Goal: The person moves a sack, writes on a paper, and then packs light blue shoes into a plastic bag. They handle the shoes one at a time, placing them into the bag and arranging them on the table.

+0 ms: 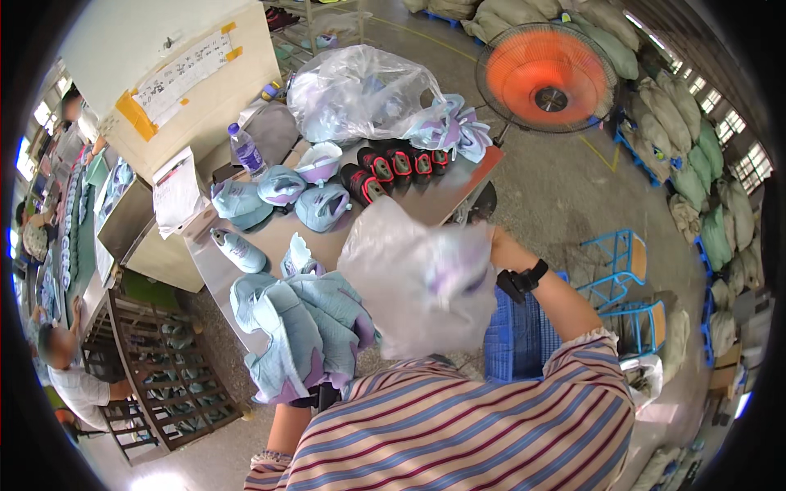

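A bunch of light-blue shoe uppers [303,327] with lilac trim is held up at the near edge of the metal-topped table [209,266]. My left hand is beneath and behind that bunch; only the forearm and a black wristband [319,398] show, and the fingers are covered. My right hand [498,250] grips a translucent plastic bag [389,286] at its right side, in front of my chest. Something lilac and pale blue shows through the bag, blurred. Other light-blue uppers [241,204] stand on the table beyond, beside a row of black-and-red shoes [401,168].
A large clear bag [360,94] and a purple-capped bottle [246,151] sit at the table's back. An orange fan [548,78] stands right of it. Blue crates [512,340] and stools [634,327] are at right. A person [78,372] is near a rack [164,376] at left.
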The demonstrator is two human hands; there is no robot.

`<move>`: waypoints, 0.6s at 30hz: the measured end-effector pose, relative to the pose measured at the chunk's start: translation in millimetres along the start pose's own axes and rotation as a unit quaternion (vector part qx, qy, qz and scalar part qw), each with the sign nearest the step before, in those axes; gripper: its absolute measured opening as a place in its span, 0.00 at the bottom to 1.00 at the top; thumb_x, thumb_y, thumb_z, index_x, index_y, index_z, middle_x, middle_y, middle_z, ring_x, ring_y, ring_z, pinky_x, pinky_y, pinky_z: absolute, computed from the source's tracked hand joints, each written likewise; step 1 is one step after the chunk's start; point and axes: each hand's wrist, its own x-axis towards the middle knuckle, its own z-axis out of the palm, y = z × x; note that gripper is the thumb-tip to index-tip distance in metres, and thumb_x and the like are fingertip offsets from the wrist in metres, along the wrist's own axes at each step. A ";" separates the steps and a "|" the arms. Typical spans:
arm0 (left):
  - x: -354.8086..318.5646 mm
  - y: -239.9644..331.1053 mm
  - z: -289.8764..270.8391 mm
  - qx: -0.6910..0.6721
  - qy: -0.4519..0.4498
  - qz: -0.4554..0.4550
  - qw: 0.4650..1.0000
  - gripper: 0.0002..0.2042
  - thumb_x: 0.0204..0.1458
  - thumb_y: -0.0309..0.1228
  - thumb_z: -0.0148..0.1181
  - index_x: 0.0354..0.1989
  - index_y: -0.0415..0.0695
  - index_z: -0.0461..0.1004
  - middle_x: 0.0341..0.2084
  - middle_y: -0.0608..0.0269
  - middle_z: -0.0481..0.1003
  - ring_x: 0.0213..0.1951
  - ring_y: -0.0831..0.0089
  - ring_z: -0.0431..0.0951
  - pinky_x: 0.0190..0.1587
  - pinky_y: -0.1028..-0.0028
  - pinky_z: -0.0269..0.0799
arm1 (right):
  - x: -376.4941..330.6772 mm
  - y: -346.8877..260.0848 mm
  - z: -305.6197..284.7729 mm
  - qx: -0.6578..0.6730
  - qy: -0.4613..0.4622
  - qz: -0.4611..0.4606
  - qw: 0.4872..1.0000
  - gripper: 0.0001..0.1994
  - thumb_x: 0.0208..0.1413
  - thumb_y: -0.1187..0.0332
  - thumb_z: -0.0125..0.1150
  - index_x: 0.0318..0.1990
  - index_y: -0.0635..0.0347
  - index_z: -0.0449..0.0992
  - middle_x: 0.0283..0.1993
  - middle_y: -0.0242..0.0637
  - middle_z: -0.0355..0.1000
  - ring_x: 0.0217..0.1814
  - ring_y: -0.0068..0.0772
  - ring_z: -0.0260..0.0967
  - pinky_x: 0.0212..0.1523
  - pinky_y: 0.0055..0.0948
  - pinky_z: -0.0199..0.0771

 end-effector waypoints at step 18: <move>-1.4 14.6 -11.6 0.096 0.024 0.209 0.973 0.24 0.55 0.40 0.45 0.09 0.40 0.69 0.13 0.53 0.72 0.16 0.64 0.72 0.24 0.69 0.72 | 18.4 13.1 3.8 -0.028 -0.114 -0.122 0.986 0.18 0.40 0.82 0.59 0.41 0.57 0.77 0.41 0.43 0.75 0.42 0.41 0.73 0.46 0.30 0.71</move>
